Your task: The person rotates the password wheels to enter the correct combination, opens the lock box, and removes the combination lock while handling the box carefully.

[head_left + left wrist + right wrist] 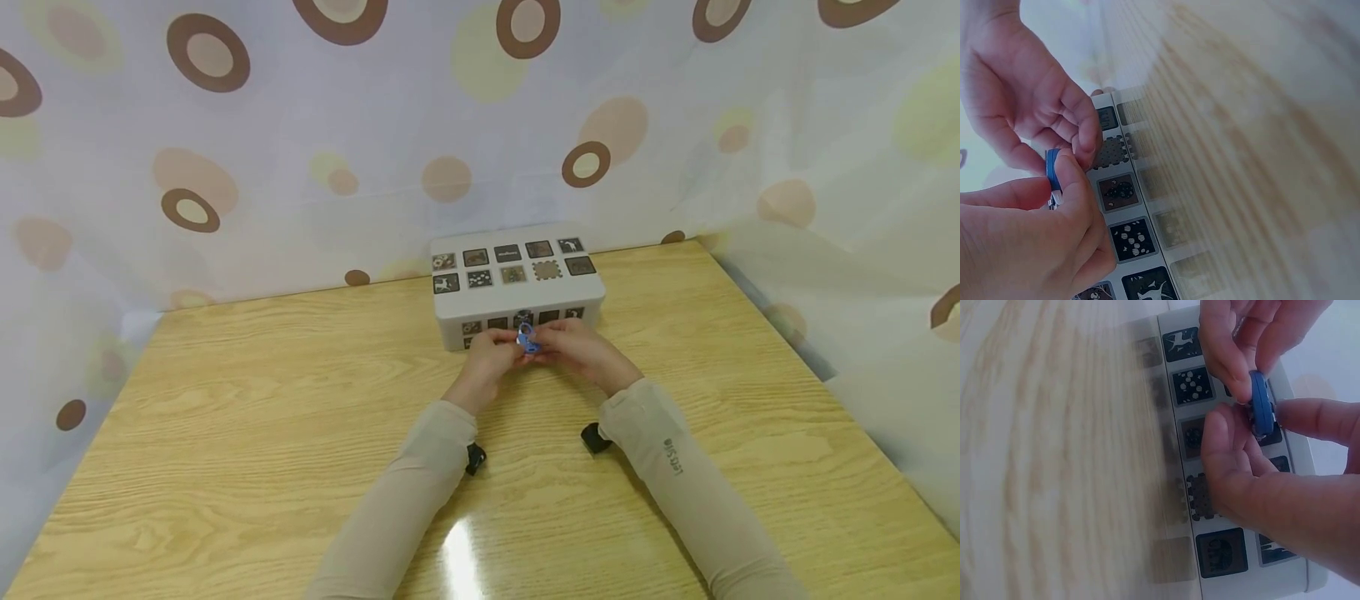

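A small blue padlock (528,340) with a silver loop is in front of a white box (517,290) printed with small dark pictures. My left hand (491,360) pinches one end of the padlock between thumb and index finger. From the other side my right hand (581,348) holds it too, its thumb on one side and curled fingers on the other. The right wrist view has the padlock (1261,405) edge-on between the hands. A metal clasp (523,316) is on the front of the box, just above the padlock. Fingers partly hide the lock.
The box stands on a wood-grained table (285,417), near its back edge. Behind it and to the right hangs a pale sheet (300,108) with brown, peach and yellow circles. Black straps (596,439) show under both sleeves.
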Available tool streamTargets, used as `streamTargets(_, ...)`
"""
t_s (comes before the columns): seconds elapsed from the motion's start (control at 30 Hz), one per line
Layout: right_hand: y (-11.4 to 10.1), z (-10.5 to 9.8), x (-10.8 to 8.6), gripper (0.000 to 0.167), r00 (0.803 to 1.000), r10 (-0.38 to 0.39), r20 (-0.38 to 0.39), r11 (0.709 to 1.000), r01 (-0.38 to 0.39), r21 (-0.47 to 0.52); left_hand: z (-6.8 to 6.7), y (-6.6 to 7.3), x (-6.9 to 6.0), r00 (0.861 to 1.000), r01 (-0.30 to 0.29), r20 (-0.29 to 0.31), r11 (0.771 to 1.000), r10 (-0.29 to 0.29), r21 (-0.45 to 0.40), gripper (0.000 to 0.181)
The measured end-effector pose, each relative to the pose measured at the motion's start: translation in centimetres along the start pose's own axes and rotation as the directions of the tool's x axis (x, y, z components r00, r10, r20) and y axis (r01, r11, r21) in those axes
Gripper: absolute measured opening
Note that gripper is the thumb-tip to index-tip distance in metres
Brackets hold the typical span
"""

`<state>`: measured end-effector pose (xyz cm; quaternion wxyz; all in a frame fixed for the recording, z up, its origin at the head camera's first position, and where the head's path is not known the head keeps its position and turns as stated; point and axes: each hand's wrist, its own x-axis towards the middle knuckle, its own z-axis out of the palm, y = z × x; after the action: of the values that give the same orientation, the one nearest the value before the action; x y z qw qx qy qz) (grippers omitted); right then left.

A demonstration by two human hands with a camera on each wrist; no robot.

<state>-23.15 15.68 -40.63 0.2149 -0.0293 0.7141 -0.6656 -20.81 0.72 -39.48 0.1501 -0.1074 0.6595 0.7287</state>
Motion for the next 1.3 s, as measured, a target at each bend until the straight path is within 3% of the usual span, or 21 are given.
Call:
streamTargets(0.2,-0.16,-0.50,-0.03,0.038,0.999,0.034,-0.011,0.999,-0.033,0.041,0.00,-0.05,0.15,1.000,0.004,-0.003,1.000,-0.004,0.007,0.027)
streamTargets(0.43,-0.13,-0.99,-0.09,0.041,0.999,0.038,0.027,0.999,-0.038,0.009,0.04,-0.01,0.10,1.000,0.009,0.001,1.000,-0.009,0.004,0.027)
streamTargets(1.3,-0.17,-0.81,-0.07,0.043,0.999,0.022,0.028,0.999,-0.022,-0.032,0.03,-0.35,0.33,1.000,-0.013,0.008,1.000,0.014,-0.005,0.027)
